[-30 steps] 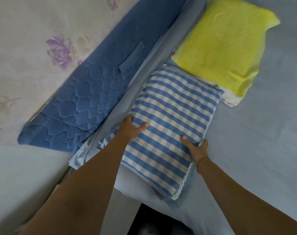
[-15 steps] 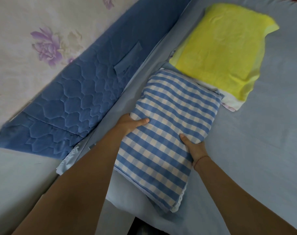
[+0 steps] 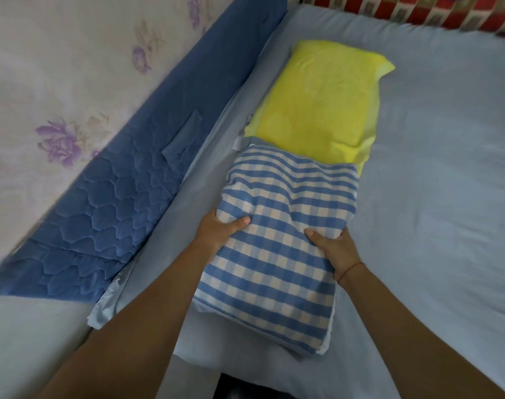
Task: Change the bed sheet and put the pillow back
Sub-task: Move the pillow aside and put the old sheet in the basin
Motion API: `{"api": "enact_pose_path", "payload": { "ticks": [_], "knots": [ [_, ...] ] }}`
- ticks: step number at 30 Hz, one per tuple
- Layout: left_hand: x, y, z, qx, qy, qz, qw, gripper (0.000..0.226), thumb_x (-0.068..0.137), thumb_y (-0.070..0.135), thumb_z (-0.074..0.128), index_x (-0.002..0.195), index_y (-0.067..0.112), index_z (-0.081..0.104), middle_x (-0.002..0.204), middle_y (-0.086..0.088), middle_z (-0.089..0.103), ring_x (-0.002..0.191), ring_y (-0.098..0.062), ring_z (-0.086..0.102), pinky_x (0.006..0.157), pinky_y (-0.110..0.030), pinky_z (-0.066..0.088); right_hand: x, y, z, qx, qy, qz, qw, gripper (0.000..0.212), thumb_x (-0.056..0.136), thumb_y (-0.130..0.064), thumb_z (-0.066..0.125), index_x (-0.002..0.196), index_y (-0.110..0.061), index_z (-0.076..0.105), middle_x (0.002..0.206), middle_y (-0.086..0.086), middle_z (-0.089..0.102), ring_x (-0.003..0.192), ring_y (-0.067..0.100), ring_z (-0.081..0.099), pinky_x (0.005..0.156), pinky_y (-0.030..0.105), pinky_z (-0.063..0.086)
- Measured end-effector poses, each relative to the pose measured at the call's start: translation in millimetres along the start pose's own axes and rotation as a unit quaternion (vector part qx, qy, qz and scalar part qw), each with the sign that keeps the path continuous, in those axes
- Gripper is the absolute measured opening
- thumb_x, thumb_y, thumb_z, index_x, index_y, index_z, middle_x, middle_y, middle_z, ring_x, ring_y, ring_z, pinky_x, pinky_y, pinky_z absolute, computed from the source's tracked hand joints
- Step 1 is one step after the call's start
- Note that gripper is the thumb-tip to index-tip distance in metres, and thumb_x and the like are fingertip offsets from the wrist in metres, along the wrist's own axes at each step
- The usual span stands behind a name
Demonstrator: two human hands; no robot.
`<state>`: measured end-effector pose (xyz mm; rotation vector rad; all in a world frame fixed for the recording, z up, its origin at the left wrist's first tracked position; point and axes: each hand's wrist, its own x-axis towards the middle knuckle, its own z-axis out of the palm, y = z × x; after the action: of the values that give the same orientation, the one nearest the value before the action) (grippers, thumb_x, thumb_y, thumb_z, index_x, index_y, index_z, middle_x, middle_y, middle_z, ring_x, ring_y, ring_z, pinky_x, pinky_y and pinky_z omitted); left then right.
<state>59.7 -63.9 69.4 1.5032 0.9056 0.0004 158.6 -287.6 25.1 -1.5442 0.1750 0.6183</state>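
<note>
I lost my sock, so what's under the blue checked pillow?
Only the light blue sheet shows around the checked pillow. The left hand and right hand grip its sides. Anything right underneath is covered, so I cannot tell.

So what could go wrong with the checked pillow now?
1. The blue-and-white checked pillow, gripped by the left hand and right hand, touches the yellow towel-covered pillow; pushing further could shove that one crooked.
2. Sliding it might rumple the light blue bed sheet underneath.
3. Its near end sits close to the bed's near edge, so if let go here it may tip off.
</note>
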Motion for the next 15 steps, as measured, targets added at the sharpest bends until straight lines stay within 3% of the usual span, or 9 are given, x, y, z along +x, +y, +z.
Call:
{"api": "enact_pose_path", "payload": {
  "ticks": [6,10,15],
  "knots": [
    [-33,55,55,0.045,-0.032,0.072,0.996,0.056,0.08,0.027,0.079,0.125,0.027,0.045,0.106,0.016,0.048,0.101,-0.006,0.048,0.08,-0.016,0.038,-35,-40,-62,0.034,0.058,-0.017,0.998,0.065,0.074,-0.02,0.08,0.13,-0.022,0.048,0.122,0.001,0.063,0.108,0.019,0.061,0.093,0.041,0.052],
    [-47,82,98,0.046,-0.108,0.077,0.99,0.044,0.081,0.023,0.078,0.113,0.027,0.048,0.099,0.014,0.051,0.077,0.005,0.049,0.068,-0.012,0.04,-59,-61,-109,0.04,0.112,-0.031,0.992,0.073,0.07,-0.026,0.085,0.132,-0.022,0.047,0.122,0.002,0.063,0.109,0.022,0.061,0.094,0.045,0.053],
    [-61,97,152,0.068,-0.159,0.073,0.982,0.04,0.076,0.03,0.082,0.109,0.024,0.062,0.112,0.002,0.067,0.09,-0.011,0.063,0.08,-0.031,0.05,-88,-74,-165,0.057,0.172,-0.059,0.982,0.07,0.072,-0.022,0.084,0.133,-0.018,0.049,0.121,0.002,0.064,0.105,0.019,0.063,0.081,0.034,0.055]
  ]
}}
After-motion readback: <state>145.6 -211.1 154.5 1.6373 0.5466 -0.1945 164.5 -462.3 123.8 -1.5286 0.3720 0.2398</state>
